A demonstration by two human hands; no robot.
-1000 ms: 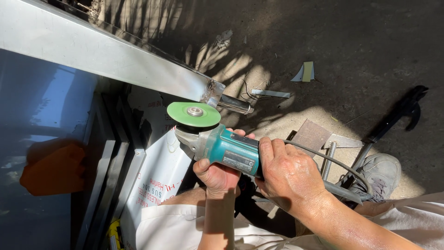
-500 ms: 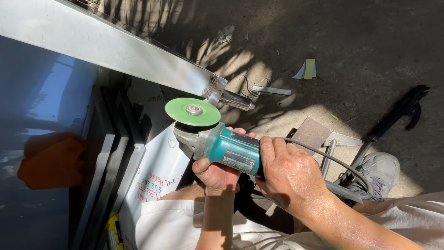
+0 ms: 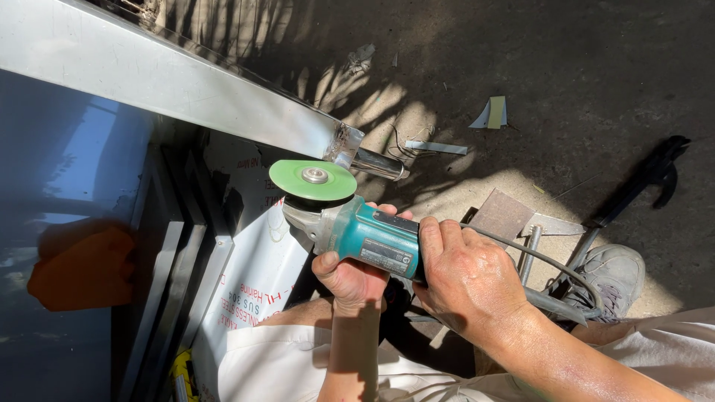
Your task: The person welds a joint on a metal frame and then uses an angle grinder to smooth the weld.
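Note:
Both my hands hold a teal angle grinder (image 3: 369, 240) with a green disc (image 3: 313, 179) facing up. My left hand (image 3: 351, 278) grips the body from below, near the head. My right hand (image 3: 468, 277) wraps the rear of the body, where the grey cable (image 3: 555, 262) leaves. The disc sits just below the end of a long shiny steel beam (image 3: 156, 74), close to its welded corner and a short round steel tube (image 3: 376, 164). Disc and beam do not visibly touch.
Stacked steel profiles (image 3: 175, 268) and a white film-wrapped sheet (image 3: 257, 286) lie left of my lap. On the dirt floor lie a rusty plate (image 3: 500, 216), a metal strip (image 3: 438, 147), a paper scrap (image 3: 491, 113) and a black tool (image 3: 644, 184). My shoe (image 3: 607, 279) is at right.
The grinder and both hands have shifted slightly toward the beam's end; the grip is unchanged.

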